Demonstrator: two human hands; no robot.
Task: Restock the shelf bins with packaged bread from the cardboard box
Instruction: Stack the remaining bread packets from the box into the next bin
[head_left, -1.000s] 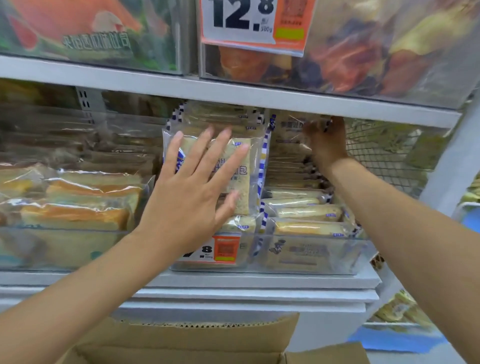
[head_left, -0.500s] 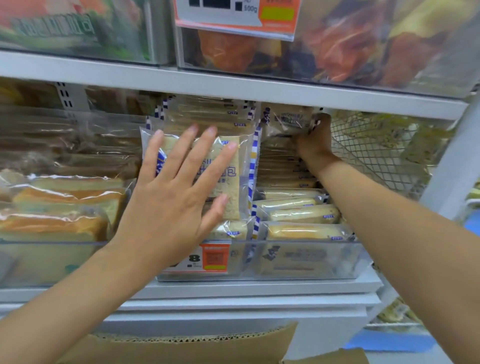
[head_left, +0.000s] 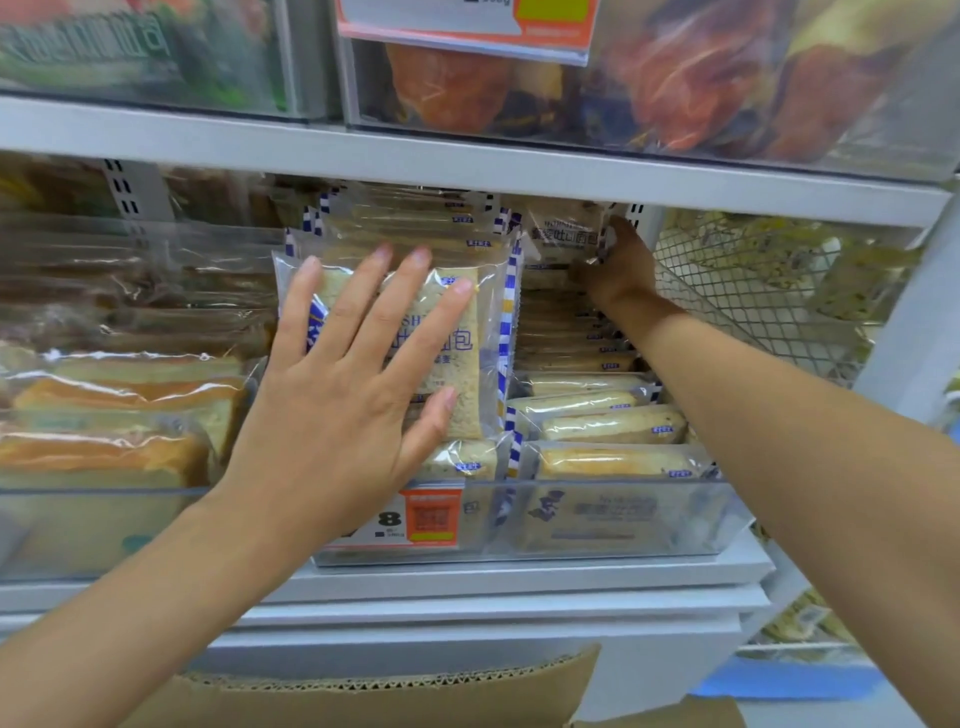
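Note:
A clear shelf bin (head_left: 613, 525) holds two stacks of packaged bread in clear wrappers with blue-and-white edges. My left hand (head_left: 343, 395) presses flat, fingers spread, on an upright bread pack (head_left: 467, 364) at the front of the left stack. My right hand (head_left: 618, 270) reaches deep under the upper shelf and grips a bread pack (head_left: 563, 234) on top of the right stack (head_left: 597, 415). The cardboard box (head_left: 395, 696) shows only its top flap at the bottom edge.
A neighbouring bin (head_left: 78, 530) at the left holds orange-crusted bread loaves. The upper shelf (head_left: 467, 161) hangs low over the stacks. A wire mesh divider (head_left: 753, 291) stands right of the bin. An orange price tag (head_left: 431, 517) sits on the bin front.
The view has shifted slightly upward and closer. My right hand has pushed its pack a little further back on top of the right stack. The left hand stays pressed on the front pack.

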